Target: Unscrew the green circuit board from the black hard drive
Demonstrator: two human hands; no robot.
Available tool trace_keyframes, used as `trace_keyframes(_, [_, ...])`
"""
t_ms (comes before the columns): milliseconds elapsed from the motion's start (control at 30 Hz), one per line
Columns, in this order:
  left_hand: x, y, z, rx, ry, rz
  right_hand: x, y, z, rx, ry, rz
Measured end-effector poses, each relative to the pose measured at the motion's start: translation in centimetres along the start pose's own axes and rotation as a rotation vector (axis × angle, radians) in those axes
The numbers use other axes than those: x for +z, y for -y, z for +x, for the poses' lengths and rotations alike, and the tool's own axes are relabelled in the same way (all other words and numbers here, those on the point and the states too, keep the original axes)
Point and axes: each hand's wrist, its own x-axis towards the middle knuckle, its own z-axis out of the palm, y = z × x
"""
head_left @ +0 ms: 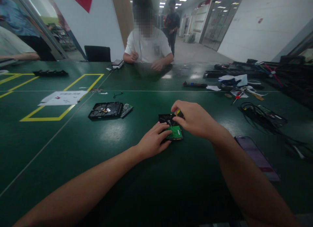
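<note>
A small black hard drive (166,118) with a green circuit board (176,132) lies on the green table (117,161) in front of me. My left hand (153,140) rests on its near left edge, fingers laid across it and pressing it down. My right hand (194,117) hovers over the drive's far right corner, fingers pinched around a thin tool with a yellow handle (178,111) that points down at the drive.
A second opened drive (105,110) with a loose board lies to the left. Papers (62,98) sit inside yellow floor-tape lines. A phone (256,158) lies at my right, cables and tools (262,114) beyond. A person in white (147,44) sits across the table.
</note>
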Motion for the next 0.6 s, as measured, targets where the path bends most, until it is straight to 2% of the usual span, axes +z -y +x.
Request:
trace_keyframes(67, [0.05, 0.05, -0.03, -0.004, 0.003, -0.002, -0.06, 0.07, -0.23, -0.048, 0.021, 0.005])
trace_keyframes(200, [0.13, 0.1, -0.06, -0.005, 0.001, -0.005, 0.01, 0.54, -0.33, 0.157, -0.042, -0.118])
trace_keyframes(233, [0.15, 0.11, -0.06, -0.002, -0.003, -0.006, 0.02, 0.59, -0.29, 0.161, -0.033, -0.132])
trace_keyframes(300, [0.16, 0.08, -0.06, 0.002, -0.009, -0.008, 0.0, 0.49, -0.19, 0.118, -0.034, -0.114])
trace_keyframes(433, [0.09, -0.04, -0.02, -0.008, -0.013, -0.012, -0.13, 0.02, -0.22, -0.017, -0.016, 0.063])
trace_keyframes(533, [0.05, -0.09, -0.02, -0.006, -0.008, -0.007, -0.09, -0.04, -0.33, -0.044, 0.028, 0.142])
trace_keyframes(600, [0.05, -0.07, -0.04, -0.013, 0.001, -0.004, 0.05, 0.04, -0.33, -0.034, 0.004, 0.12])
